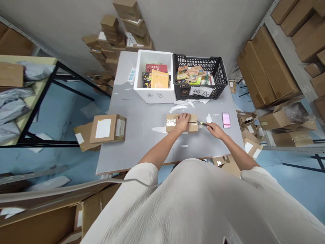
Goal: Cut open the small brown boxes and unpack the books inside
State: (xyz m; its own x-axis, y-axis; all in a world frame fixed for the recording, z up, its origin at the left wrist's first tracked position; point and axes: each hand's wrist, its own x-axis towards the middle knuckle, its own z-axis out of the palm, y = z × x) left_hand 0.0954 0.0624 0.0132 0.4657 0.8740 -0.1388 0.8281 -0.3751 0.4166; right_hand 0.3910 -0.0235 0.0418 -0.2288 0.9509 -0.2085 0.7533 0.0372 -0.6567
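Observation:
A small brown cardboard box (193, 127) lies flat on the grey table, with shiny clear tape along its middle seam. My left hand (182, 122) rests on top of it with the fingers laid out over the cardboard. To the right, my right hand (215, 130) is closed around a utility knife (204, 124) with a dark handle. Its blade points left and reaches the box's right end, at the seam; whether the tip is in the tape I cannot tell.
A white foam box (154, 96) and a black plastic crate (200, 92), both holding books, stand at the table's back. Torn white scraps (178, 107) lie before them. A phone (226, 120) is at right; another carton (105, 128) sits on the left edge. Shelves flank the table.

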